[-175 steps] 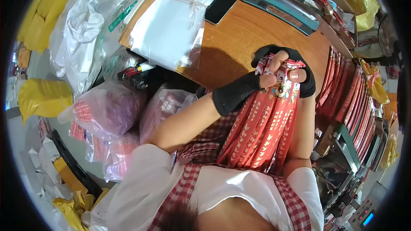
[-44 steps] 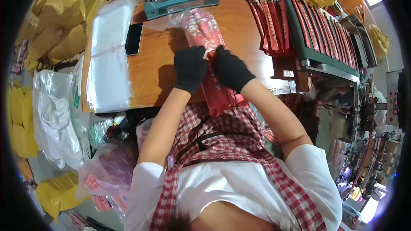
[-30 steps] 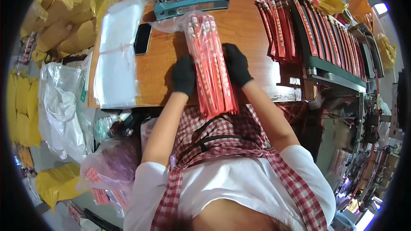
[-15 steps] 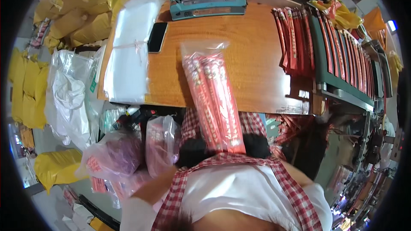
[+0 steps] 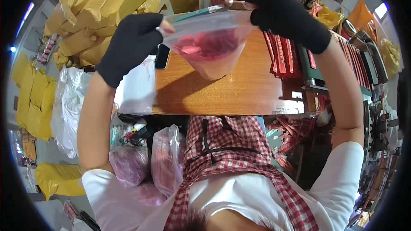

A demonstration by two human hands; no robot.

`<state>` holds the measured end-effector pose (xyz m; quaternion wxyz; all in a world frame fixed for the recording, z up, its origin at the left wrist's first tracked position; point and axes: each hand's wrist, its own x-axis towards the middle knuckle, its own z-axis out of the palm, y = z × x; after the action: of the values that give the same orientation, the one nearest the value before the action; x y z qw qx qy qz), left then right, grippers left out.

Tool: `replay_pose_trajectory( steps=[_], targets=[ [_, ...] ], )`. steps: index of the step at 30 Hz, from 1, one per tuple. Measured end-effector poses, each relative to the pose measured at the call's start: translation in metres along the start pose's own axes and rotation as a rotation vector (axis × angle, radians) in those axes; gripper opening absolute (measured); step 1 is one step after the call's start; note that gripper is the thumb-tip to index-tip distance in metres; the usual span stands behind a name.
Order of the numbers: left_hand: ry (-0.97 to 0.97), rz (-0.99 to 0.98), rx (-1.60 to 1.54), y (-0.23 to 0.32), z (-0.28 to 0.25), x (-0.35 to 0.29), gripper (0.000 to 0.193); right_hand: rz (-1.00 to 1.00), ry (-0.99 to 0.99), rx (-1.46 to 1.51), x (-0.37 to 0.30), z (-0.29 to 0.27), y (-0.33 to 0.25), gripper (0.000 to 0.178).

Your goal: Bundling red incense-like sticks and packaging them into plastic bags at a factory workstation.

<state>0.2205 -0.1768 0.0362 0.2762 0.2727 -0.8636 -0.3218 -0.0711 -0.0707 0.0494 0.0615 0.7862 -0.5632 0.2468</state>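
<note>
Holding a clear bag (image 5: 209, 45) between them, the left hand (image 5: 133, 42), upper left of frame, pinches one top corner; the right hand (image 5: 287, 19), upper right, pinches the other.

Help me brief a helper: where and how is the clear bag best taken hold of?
Probably by both upper corners, one from each side, as the left grip and right grip have it: the clear bag stretches wide on top and narrows below.

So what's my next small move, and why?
I'd probably lower the top edge of the clear plastic bag toward the teal hand sealer: your left hand and right hand hold that edge taut by its corners, and the sealer shows behind it.
</note>
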Motion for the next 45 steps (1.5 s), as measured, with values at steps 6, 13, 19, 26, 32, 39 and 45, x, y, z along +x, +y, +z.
replay_pose_trajectory(
  steps=[6,13,19,26,32,39,45],
  targets=[
    [-0.004,-0.038,-0.175,0.072,-0.025,0.007,0.021,-0.232,0.565,-0.637,0.005,-0.025,-0.050,0.054],
    [-0.169,-0.075,-0.494,-0.040,0.030,-0.057,0.089,-0.654,0.359,-0.364,-0.006,0.062,-0.042,0.008],
    [0.056,0.021,-1.270,-0.118,0.128,-0.067,0.060,-0.412,0.434,-0.129,0.054,0.086,-0.092,0.015],
    [0.001,-0.538,-1.274,-0.161,0.172,-0.004,0.043,0.496,0.494,-0.180,0.106,0.219,0.225,0.050],
    [-0.150,-0.812,-1.445,-0.224,0.183,0.051,0.031,0.131,0.297,-0.295,0.180,0.201,0.147,0.035],
    [-0.010,-0.874,-1.493,-0.282,0.198,0.078,0.034,0.355,0.480,-0.111,0.065,0.308,0.231,0.034],
    [0.145,-0.685,-1.468,-0.292,0.204,0.017,0.057,0.432,0.610,-0.175,0.074,0.349,0.223,0.046]
  ],
)
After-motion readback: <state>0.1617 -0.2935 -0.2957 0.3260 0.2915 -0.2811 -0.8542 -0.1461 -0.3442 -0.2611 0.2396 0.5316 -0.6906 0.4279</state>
